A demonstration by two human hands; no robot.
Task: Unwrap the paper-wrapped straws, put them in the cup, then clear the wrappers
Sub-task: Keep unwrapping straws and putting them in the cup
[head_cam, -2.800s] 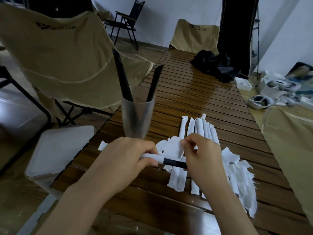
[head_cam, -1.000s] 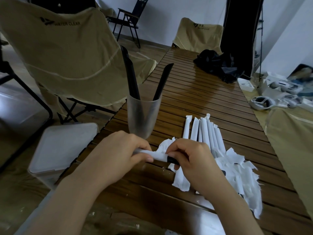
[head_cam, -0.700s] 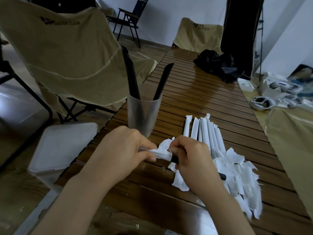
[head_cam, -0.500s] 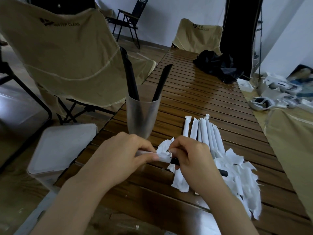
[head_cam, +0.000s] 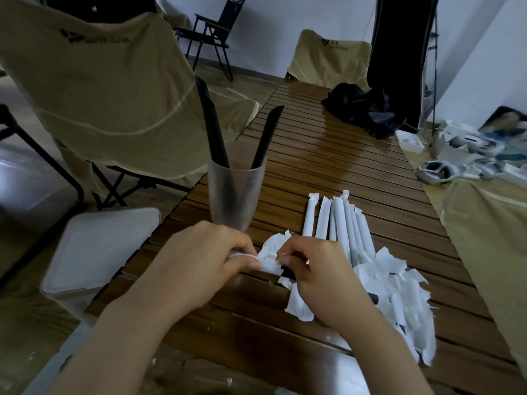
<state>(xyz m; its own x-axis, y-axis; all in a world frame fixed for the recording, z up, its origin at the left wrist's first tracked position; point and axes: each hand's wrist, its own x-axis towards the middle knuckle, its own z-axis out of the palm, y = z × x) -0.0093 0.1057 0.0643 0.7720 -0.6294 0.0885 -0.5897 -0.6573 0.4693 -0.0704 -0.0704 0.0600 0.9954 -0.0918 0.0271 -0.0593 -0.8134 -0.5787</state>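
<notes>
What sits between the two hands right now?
In the head view, crumpled white wrapper paper bridges the gap between the left hand and the right hand; a bit of black straw shows at the right fingers.

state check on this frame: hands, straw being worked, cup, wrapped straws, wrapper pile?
left hand: pinching the wrapper end of the straw
right hand: gripping the black straw, partly bared, far end poking out past the wrist
wrapper: crumpled, bunched between the hands, still on
cup: upright, holds black straws
wrapped straws: row flat on the table, still sealed
torn wrappers: loose heap, uncleared
</notes>
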